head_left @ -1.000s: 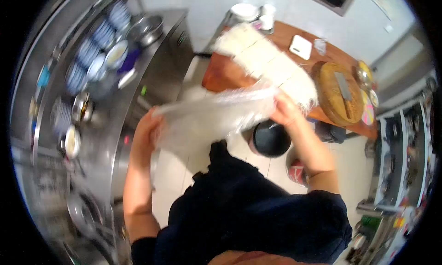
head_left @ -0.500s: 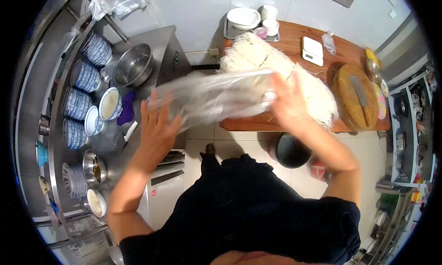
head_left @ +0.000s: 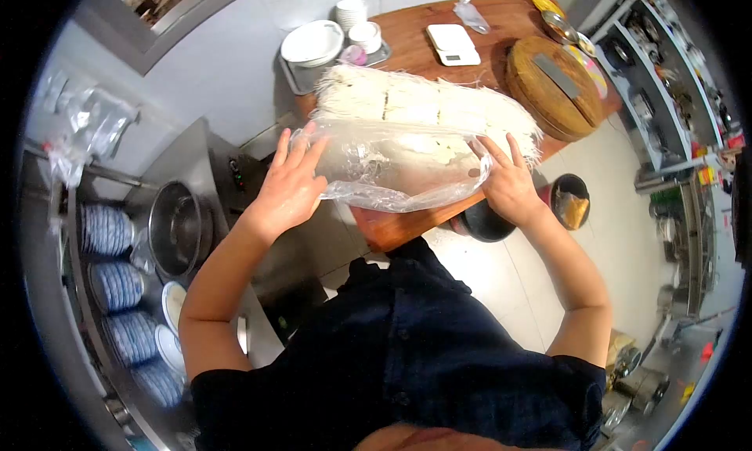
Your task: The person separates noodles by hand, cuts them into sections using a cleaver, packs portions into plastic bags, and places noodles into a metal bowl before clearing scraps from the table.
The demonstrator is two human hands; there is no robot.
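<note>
My left hand (head_left: 291, 188) grips one side of a clear plastic bag (head_left: 392, 194), fingers pointing up and partly spread. At the bag's other side, my right hand (head_left: 511, 183) has hold of its edge. The bag is stretched wide between the two, over the near edge of the wooden table. Just behind it lies a long pile of pale dry noodles (head_left: 423, 102), with loose strands at both ends. Part of the pile shows through the plastic.
A white scale (head_left: 453, 45) and a round chopping block (head_left: 540, 98) with a cleaver (head_left: 555, 76) are on the wooden table (head_left: 415, 18). A tray (head_left: 296, 76) holds white dishes. Buckets stand below. On the left are a metal basin (head_left: 180, 228) and stacked bowls (head_left: 117, 285).
My view has swung right toward the wooden table. The bag, blurred and bunched before, is now spread open in front of the noodles, with both hands still at its sides.
</note>
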